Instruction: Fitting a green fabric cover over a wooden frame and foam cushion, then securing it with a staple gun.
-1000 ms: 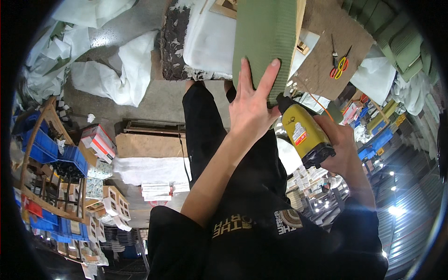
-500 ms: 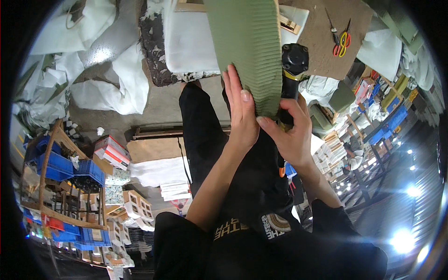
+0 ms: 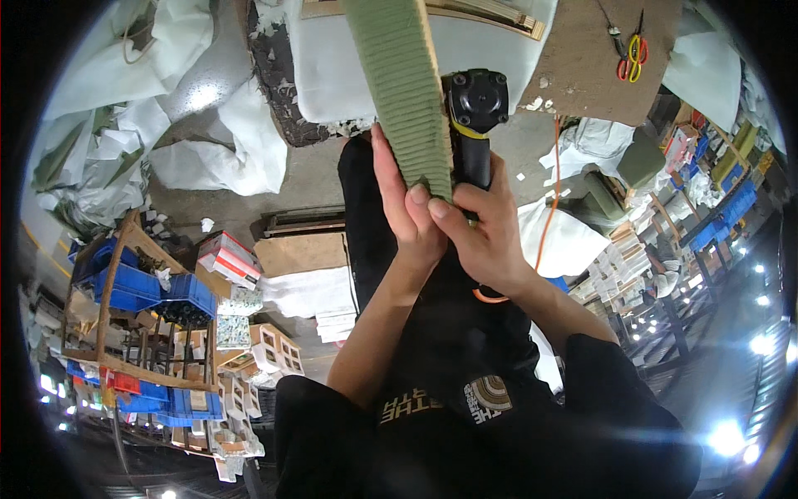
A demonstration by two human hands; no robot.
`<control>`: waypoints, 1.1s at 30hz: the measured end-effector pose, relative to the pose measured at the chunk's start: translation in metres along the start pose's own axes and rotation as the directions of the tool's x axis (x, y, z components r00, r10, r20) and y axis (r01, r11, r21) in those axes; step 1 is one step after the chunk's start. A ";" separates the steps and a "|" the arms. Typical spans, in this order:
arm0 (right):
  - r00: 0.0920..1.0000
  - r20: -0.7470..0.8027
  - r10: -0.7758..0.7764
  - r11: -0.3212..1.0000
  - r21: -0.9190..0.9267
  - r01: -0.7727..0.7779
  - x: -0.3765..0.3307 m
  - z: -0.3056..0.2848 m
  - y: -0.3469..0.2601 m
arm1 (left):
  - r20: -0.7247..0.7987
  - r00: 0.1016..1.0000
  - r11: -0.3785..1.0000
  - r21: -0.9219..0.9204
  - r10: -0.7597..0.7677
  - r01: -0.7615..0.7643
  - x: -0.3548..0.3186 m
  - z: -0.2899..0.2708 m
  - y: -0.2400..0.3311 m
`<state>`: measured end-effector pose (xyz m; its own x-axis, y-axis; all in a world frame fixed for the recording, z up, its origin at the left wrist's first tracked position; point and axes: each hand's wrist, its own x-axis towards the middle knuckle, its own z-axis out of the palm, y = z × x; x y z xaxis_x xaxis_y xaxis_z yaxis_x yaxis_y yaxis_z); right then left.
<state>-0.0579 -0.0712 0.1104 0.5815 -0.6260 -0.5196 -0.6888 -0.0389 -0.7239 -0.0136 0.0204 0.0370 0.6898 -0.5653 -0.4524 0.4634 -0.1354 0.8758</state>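
Observation:
A long panel covered in green ribbed fabric [image 3: 399,91], with a bare wooden edge along its right side, tilts up and away from me. My left hand [image 3: 407,212] holds its near end, fingers along the left side and thumb at the bottom corner. My right hand [image 3: 486,229] grips a black pneumatic staple gun [image 3: 477,104] just right of the panel. The right thumb presses on the fabric at the near end, beside the left thumb. The staple gun's nose is hidden behind the panel and my hand.
Ahead is a white padded surface [image 3: 324,75] with wooden strips [image 3: 490,15]. Scissors [image 3: 633,58] lie on a brown board [image 3: 573,66] at the far right. An orange hose [image 3: 549,220] hangs at right. Blue bins [image 3: 133,287] stand on a rack at left.
The panel has swung left and turned, showing more of its wooden edge. Both hands and the staple gun have shifted left with it; the left fingers have curled more around the end.

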 end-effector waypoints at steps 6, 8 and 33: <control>0.999 0.038 -0.010 1.000 0.004 0.010 -0.001 -0.018 0.017 | 0.079 0.954 0.916 0.266 0.289 -0.300 0.010 0.004 -0.012; 0.998 0.065 0.022 0.996 0.091 -0.028 -0.004 -0.031 0.018 | 0.141 0.913 0.839 0.360 0.384 -0.408 0.011 0.006 -0.007; 0.915 0.262 0.306 0.927 -0.301 -0.224 -0.048 -0.107 -0.039 | 0.471 0.869 0.923 0.244 0.155 -0.297 0.016 -0.006 0.003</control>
<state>-0.1051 -0.1233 0.2121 0.4346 -0.3811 -0.8160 -0.8991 -0.1304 -0.4180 0.0021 0.0158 0.0318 0.4091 -0.8950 -0.1780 0.0876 -0.1556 0.9839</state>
